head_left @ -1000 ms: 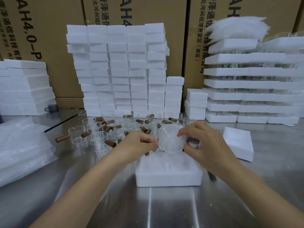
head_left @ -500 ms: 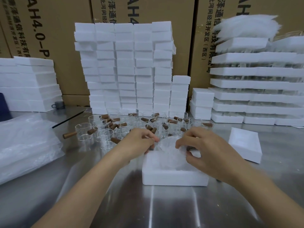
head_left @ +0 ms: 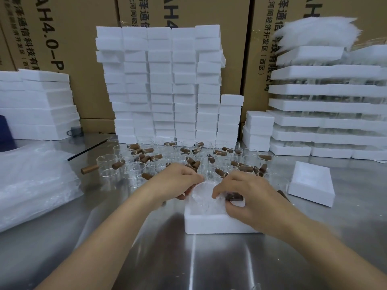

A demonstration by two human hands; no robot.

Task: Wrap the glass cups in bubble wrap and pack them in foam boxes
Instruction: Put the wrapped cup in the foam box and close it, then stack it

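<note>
A bubble-wrapped glass cup (head_left: 202,197) with a brown wooden handle (head_left: 234,197) sits low inside an open white foam box (head_left: 209,223) on the steel table. My left hand (head_left: 178,182) pinches the wrap at the cup's left side. My right hand (head_left: 245,196) curls over the right side, fingers around the wrap and the handle. Behind them stand several bare glass cups (head_left: 134,173) with wooden handles.
A foam lid (head_left: 312,183) lies at the right. Tall stacks of foam boxes (head_left: 165,84) rise behind the cups, more foam trays (head_left: 326,122) at the right and foam slabs (head_left: 35,103) at the left. Bubble wrap sheets (head_left: 31,181) lie at the left.
Both hands have lowered the wrapped cup from above the foam box down into it. The camera has moved closer and slightly left.
</note>
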